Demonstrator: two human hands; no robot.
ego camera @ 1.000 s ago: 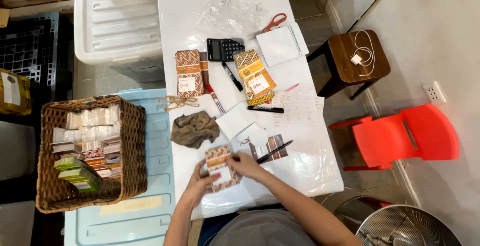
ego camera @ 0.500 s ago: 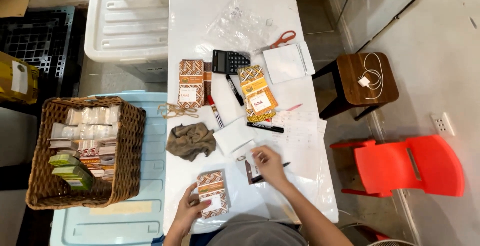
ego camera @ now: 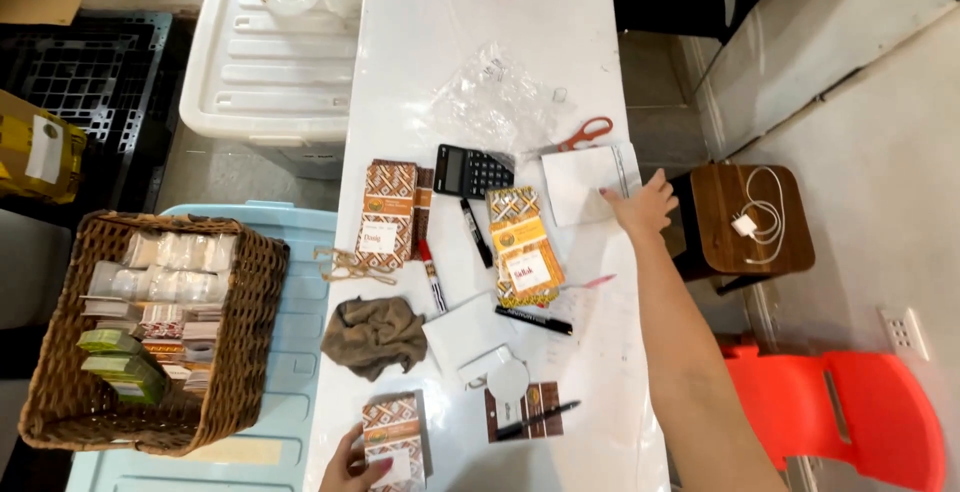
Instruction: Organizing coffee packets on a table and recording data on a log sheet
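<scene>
Reaching across the bench [ego camera: 600,372], the right hand [ego camera: 640,207] is laid, fingers open, on white paper [ego camera: 585,184]. A patterned packet [ego camera: 395,439] is gripped by the left hand [ego camera: 350,464].

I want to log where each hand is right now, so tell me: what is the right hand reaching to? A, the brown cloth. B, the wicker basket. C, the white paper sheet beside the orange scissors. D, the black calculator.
C: the right hand is stretched across the table with its fingertips on the edge of the white paper sheet, just below the orange scissors, and apart from the calculator.
</scene>
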